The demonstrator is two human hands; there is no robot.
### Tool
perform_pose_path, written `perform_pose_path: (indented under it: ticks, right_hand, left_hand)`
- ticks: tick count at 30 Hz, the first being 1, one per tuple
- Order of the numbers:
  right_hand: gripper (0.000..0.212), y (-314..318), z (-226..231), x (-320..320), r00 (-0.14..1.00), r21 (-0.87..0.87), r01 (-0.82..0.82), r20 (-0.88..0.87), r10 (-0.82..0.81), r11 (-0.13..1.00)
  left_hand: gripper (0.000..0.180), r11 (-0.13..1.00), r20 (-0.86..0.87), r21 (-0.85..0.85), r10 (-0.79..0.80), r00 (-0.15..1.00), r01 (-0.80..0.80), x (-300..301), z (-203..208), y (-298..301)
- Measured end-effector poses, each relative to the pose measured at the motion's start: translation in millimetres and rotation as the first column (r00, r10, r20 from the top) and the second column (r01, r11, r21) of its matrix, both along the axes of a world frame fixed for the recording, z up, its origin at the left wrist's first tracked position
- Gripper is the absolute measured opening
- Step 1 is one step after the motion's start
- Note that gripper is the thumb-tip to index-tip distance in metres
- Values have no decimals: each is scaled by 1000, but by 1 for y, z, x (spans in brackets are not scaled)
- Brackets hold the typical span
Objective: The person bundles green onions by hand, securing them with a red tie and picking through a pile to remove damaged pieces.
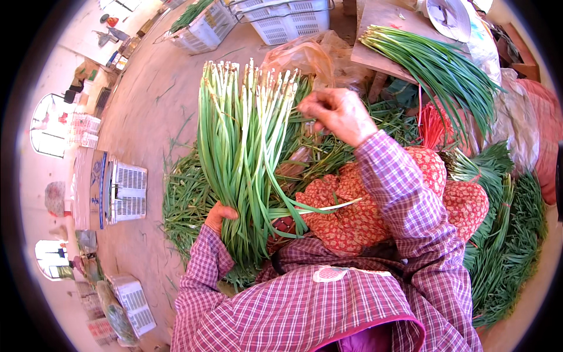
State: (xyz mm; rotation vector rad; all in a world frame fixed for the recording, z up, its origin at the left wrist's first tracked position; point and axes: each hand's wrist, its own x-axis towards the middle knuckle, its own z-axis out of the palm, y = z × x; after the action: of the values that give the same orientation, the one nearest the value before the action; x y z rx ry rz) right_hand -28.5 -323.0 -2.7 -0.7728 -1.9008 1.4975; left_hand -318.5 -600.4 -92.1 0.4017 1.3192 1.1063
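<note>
Green stalks with pale white ends fill the middle of the view: a thick bundle of scallions (243, 152) stands upright, white tips up. The left hand (220, 216) is closed around its lower part, just above the person's lap. The right hand (339, 114) is raised beside the white tips, fingers pinched together on what looks like a single stalk or a thin strip of skin at the bundle's right edge; the exact thing pinched is too fine to tell.

More loose greens (187, 199) lie spread on the floor around the knees, and another bunch (437, 67) rests on a wooden board (381, 23) ahead.

To do this step well, I judge the left grip should stay firm and low so the tips remain level, while the right hand pulls one stalk cleanly along its length without dragging its neighbours out.
</note>
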Motion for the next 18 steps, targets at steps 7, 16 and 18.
perform_pose_path:
  ticks: [7,16,18]
  right_hand:
    - [17,58,-17,45,853,537,455,-35,-520,711]
    - [45,-1,16,-6,930,772,193,53,-364,605]
    - [49,-7,24,-13,936,784,186,42,-348,593]
  left_hand:
    - [76,999,-52,41,2,999,0,-7,-26,-13]
    - [80,999,-18,23,45,999,-44,2,-18,-15]
    - [81,998,-108,0,-59,992,59,-10,-27,-21]
